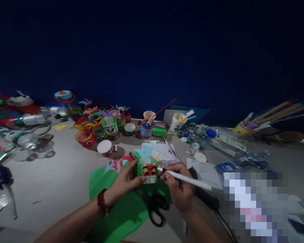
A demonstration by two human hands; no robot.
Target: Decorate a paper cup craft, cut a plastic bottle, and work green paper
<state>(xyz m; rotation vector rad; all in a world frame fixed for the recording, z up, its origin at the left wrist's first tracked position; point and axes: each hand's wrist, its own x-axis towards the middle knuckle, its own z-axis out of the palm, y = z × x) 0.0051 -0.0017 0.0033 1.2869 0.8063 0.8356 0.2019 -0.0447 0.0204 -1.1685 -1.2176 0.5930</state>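
My left hand (126, 184) is wrapped round a small green cup (150, 171) from its left side, the thumb along its lower front. The cup bears a red patch with yellow eyes. In my right hand (181, 185) is a white marker pen (192, 180), gripped close to its dark front end. That end points at the cup's right side; I cannot tell whether it touches. Under my hands lies a green sheet (119, 216), with black-handled scissors (153, 222) on its right edge. Cut paper scraps (116, 164) lie behind my left hand.
Decorated cups (85, 138) crowd the back left, near a white-lidded tub (105, 147). Plastic bottles (27, 139) lie at left. A blue cup (147, 131) and a white cup (177, 122) stand behind. A black cord (224, 221) runs at right, and a blurred patch covers the lower right.
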